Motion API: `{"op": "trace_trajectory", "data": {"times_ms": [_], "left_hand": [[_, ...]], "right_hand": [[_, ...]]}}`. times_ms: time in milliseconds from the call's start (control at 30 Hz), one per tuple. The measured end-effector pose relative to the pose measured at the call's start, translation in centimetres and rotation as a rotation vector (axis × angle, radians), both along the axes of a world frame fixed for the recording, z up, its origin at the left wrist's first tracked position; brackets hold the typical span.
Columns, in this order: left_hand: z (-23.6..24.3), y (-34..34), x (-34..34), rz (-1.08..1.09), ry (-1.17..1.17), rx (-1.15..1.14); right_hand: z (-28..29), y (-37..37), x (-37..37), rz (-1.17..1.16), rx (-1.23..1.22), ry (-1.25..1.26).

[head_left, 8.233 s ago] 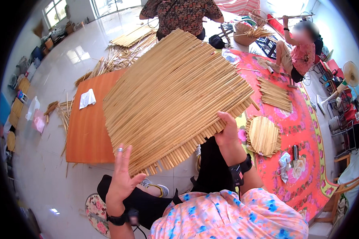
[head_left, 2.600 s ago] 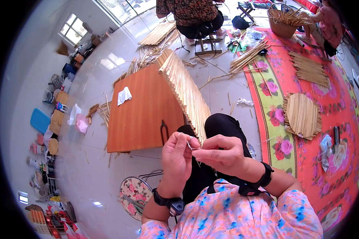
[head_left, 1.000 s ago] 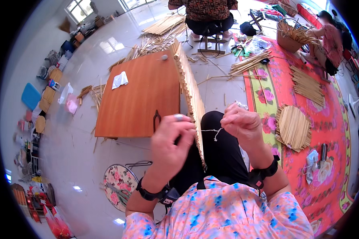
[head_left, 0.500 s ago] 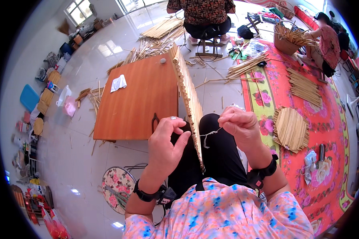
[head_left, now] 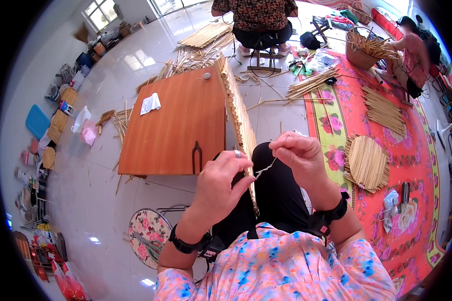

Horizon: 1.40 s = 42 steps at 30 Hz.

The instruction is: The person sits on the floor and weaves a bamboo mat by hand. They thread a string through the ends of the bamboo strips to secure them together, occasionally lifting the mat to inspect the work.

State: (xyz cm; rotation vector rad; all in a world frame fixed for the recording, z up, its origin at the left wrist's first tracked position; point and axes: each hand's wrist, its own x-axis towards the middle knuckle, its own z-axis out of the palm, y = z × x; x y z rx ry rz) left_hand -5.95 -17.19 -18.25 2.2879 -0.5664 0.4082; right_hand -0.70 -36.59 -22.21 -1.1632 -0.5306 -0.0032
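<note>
Thin pale string (head_left: 264, 168) runs taut between the two grips, pinched shut in the right hand (head_left: 301, 155) and closed under the fingertips of the left hand (head_left: 221, 188), just at the near end of the edge-on mat of pale bamboo sticks (head_left: 238, 118) standing over the lap. Even tension, both pinches close to the mat's edge, would likely serve best. Leftward lies the low orange wooden table (head_left: 171, 125); rightward the red flowered rug (head_left: 336, 135) offers room before a round woven stick mat (head_left: 366, 163).
</note>
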Motion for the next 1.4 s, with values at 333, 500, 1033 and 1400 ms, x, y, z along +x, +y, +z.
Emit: {"op": "trace_trajectory", "data": {"times_ms": [333, 500, 1033, 1400], "left_hand": [[1.4, -0.9, 0.3, -0.032, 0.114, -0.284], [0.5, 1.4, 0.5, 0.071, 0.192, -0.448], [9.2, 3.4, 4.0, -0.183, 0.112, -0.698], [13.4, -5.1, 8.9, -0.504, 0.134, -0.622]], "right_hand": [[1.7, 2.6, 0.1, 0.094, -0.036, -0.105], [-0.6, 3.3, 0.6, -0.089, -0.054, -0.012], [-8.9, 3.3, -3.5, -0.398, -0.575, -0.017], [-3.2, 2.5, -0.3, -0.411, 0.127, -0.066]]}}
